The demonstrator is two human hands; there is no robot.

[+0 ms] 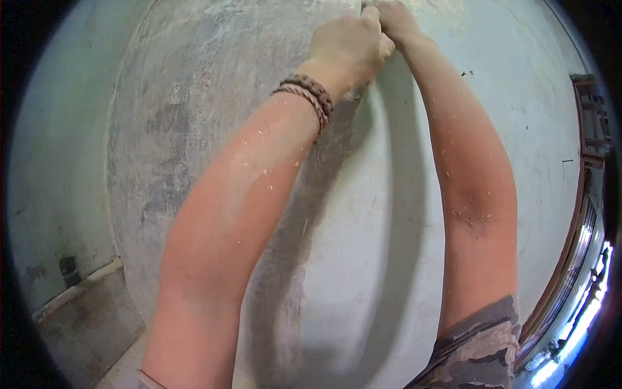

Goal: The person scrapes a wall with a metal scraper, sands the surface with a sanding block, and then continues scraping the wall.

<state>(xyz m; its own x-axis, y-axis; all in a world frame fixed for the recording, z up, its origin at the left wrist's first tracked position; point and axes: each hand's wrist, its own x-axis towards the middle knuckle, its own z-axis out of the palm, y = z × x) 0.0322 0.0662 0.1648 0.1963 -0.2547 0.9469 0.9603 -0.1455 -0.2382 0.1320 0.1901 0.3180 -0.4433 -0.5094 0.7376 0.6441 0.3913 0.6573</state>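
Note:
Both my arms reach up against a plastered wall [194,97]. My left hand [350,45] is closed in a fist at the top of the view, with two braided bracelets [310,96] on its wrist. My right hand [396,19] sits right beside it, touching it and partly cut off by the frame's upper edge. Whatever the hands press or hold is hidden behind them. The wall is rough dark grey on the left and smoother pale grey [363,259] on the right. Both forearms are flecked with bits of plaster.
A wooden door or window frame [586,194] stands at the right edge with bright daylight low beside it. A pale pipe [78,288] runs along the wall at the lower left, beside a small dark box [68,267].

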